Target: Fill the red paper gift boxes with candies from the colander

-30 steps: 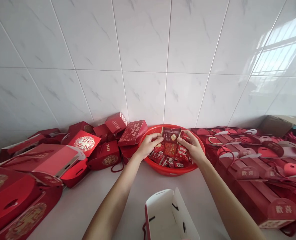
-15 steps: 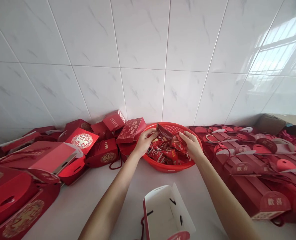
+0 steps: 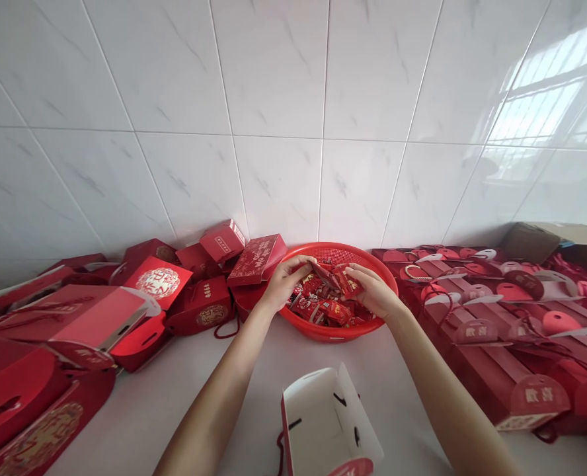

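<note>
Both hands are over a red plastic basket (image 3: 313,330) filled with small wrapped sweets (image 3: 318,307). My left hand (image 3: 287,283) is closed on a dark red packet (image 3: 323,272), pinched between thumb and fingers at the basket's left side. On the right side, my right hand (image 3: 373,291) grips a bright red wrapped sweet (image 3: 347,281) with gold print. The two packets are close together above the pile. In front of me, between my forearms, stands an open gift box (image 3: 318,423), white inside and red outside, with black cord ends showing on its inner walls.
Red gift boxes (image 3: 70,317) are heaped on the left, some lying on their sides. Rows of closed red boxes (image 3: 511,383) with cord handles fill the right. A brown cardboard carton (image 3: 531,241) stands at the far right, against the tiled wall (image 3: 283,192).
My hands have moved slightly closer together over the basket. The dark packet in my left hand has tipped lower, and the red sweet in my right hand has shifted left.
</note>
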`<move>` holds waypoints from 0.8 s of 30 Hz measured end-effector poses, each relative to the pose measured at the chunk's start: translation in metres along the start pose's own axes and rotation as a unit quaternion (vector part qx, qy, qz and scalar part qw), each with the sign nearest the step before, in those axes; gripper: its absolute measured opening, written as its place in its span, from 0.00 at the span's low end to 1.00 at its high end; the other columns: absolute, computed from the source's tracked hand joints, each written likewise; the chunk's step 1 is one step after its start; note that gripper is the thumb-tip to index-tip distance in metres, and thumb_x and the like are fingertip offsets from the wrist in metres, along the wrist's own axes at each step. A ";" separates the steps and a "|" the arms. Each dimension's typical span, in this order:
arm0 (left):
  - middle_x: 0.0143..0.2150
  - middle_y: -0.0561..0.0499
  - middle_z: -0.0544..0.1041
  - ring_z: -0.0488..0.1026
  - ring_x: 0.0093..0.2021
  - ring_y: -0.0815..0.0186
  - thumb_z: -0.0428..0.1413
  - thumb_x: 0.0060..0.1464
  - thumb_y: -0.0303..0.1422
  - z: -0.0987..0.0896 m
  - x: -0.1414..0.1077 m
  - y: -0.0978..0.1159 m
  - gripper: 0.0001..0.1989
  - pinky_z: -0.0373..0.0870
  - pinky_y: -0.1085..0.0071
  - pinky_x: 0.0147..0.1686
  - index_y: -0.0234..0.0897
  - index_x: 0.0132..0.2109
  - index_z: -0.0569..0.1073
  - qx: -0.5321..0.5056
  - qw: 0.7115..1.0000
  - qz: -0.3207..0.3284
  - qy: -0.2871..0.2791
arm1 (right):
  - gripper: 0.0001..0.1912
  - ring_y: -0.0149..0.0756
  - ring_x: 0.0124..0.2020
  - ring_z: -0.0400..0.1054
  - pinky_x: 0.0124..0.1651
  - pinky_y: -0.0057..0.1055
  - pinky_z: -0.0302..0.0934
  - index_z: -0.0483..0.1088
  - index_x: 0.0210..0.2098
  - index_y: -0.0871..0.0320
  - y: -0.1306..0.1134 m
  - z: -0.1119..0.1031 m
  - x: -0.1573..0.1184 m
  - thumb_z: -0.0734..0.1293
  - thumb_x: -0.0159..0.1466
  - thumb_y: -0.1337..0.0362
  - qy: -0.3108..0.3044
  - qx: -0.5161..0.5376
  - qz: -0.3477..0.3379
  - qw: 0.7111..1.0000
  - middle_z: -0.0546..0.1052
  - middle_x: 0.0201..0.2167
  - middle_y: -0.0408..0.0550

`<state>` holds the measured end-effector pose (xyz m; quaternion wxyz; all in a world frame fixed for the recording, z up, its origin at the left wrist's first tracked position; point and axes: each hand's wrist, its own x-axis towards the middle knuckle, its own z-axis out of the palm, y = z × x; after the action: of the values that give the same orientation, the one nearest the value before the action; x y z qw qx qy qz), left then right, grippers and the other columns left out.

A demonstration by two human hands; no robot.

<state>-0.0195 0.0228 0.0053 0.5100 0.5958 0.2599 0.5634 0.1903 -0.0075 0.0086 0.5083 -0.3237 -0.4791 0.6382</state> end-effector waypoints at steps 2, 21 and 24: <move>0.41 0.48 0.81 0.76 0.45 0.58 0.68 0.44 0.47 0.000 0.000 0.001 0.19 0.70 0.66 0.47 0.37 0.37 0.82 0.023 1.000 0.003 -0.006 | 0.18 0.42 0.36 0.78 0.32 0.32 0.74 0.75 0.41 0.57 -0.003 0.001 -0.003 0.77 0.54 0.56 -0.035 -0.012 0.036 0.999 0.81 0.35 0.48; 0.39 0.47 0.82 0.78 0.40 0.58 0.65 0.51 0.40 0.005 -0.038 0.097 0.13 0.72 0.69 0.38 0.38 0.41 0.82 0.192 0.961 -0.063 -0.190 | 0.19 0.39 0.37 0.76 0.38 0.33 0.73 0.75 0.44 0.57 -0.075 0.044 -0.085 0.78 0.54 0.62 -0.125 -0.243 -0.134 0.953 0.80 0.38 0.47; 0.36 0.49 0.82 0.79 0.40 0.54 0.69 0.44 0.35 0.018 -0.063 0.120 0.12 0.74 0.67 0.37 0.41 0.39 0.83 0.208 0.929 -0.100 -0.290 | 0.13 0.33 0.30 0.73 0.31 0.27 0.70 0.77 0.41 0.55 -0.090 0.048 -0.109 0.76 0.56 0.63 -0.123 -0.315 -0.165 0.927 0.79 0.31 0.44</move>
<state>-0.0490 -0.0796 0.0904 0.4814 0.7966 0.2710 0.2454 0.2071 -0.1240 0.1011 0.4154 -0.3028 -0.7607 0.3963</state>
